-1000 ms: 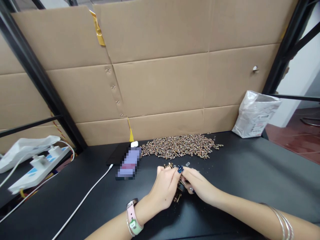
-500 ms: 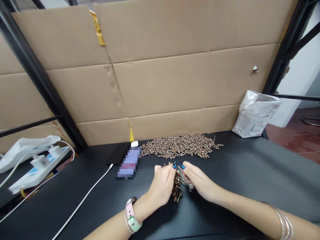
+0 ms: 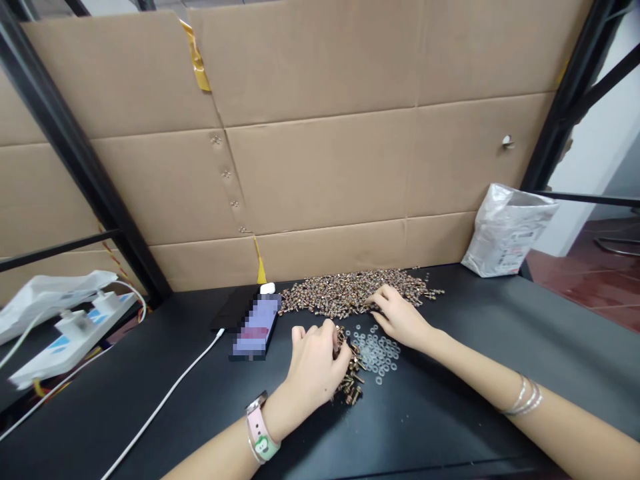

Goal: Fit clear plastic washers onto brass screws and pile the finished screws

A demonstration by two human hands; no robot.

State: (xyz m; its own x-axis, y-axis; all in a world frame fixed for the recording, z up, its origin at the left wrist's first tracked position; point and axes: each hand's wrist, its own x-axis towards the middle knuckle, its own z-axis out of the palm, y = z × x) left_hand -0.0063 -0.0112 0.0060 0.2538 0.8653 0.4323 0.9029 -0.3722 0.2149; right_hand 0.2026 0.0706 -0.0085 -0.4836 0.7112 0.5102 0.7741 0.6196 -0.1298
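- the left hand [image 3: 315, 370] is cupping against a small pile of screws [image 3: 351, 379] on the near side, and whether it's gripping any, i can't tell
- the right hand [image 3: 397, 319] is staying open, fingertips touching the big screw heap [image 3: 350, 293], just far of the clear washers [image 3: 377, 355]

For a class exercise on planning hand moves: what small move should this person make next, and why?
Probably the right hand should pinch a few screws from the big heap of bronze-coloured screws, since it already rests at the heap's edge. The left hand is occupied at the small pile of screws, beside the clear washers.
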